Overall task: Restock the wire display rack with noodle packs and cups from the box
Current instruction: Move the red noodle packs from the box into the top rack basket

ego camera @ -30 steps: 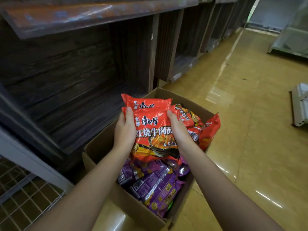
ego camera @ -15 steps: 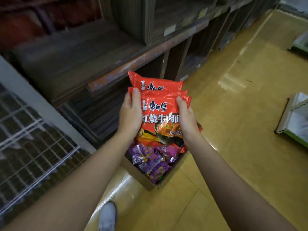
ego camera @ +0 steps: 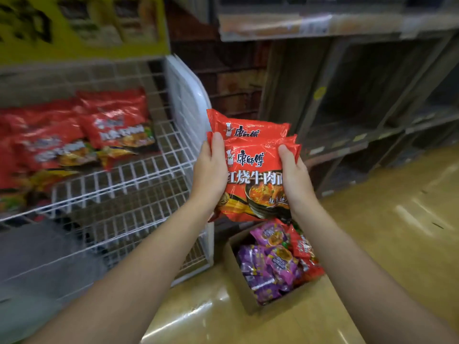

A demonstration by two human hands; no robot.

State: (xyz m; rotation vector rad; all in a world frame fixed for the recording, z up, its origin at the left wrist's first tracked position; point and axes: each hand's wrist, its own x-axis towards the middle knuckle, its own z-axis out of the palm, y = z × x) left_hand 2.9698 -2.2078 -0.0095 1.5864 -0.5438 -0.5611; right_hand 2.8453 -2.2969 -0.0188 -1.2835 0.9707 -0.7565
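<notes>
Both hands (ego camera: 250,177) raised red noodle packs (ego camera: 253,170) above box (ego camera: 238,276), beside wire rack (ego camera: 129,180); fingers (ego camera: 218,142) pinching edges.

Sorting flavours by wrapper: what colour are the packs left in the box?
Mostly purple packs, a few red; head view.

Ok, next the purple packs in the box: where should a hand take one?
Take the topmost purple pack from above, by its crimped end. The box is open-topped and its walls block the sides; the packs lie loosely piled, so pinching an exposed edge seems easiest.
</notes>
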